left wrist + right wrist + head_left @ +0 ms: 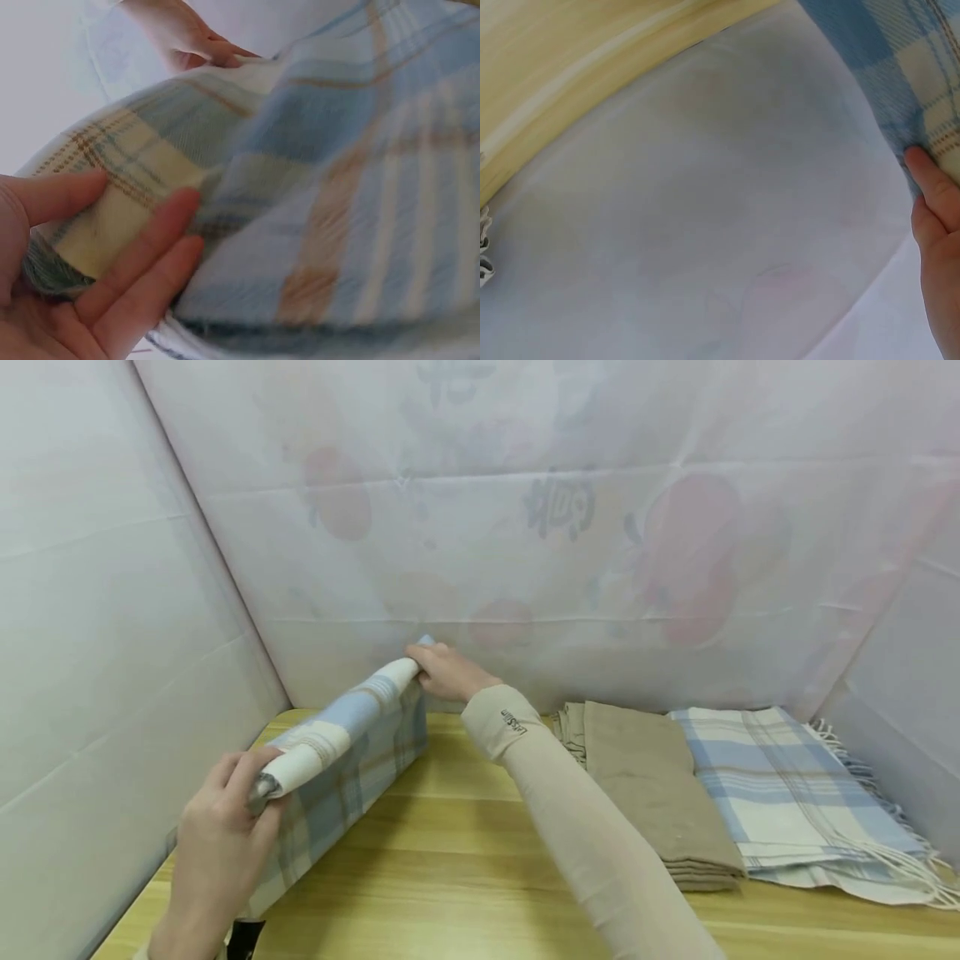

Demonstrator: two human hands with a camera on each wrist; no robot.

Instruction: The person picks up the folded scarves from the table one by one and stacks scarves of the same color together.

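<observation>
A folded blue, white and tan plaid scarf is held up on its edge at the left of the table, slanting away from me. Its near top end is gripped by my left hand, thumb on one side and fingers on the other. At the far top corner, my right hand pinches the fold. The left wrist view shows the left fingers against the plaid cloth, with the other hand farther up the same edge. In the right wrist view, fingertips press on the scarf's edge.
A folded tan cloth lies on the wooden table right of my right forearm. Beside it is another folded blue-and-white plaid scarf with a fringe. White fabric walls stand at the back and both sides.
</observation>
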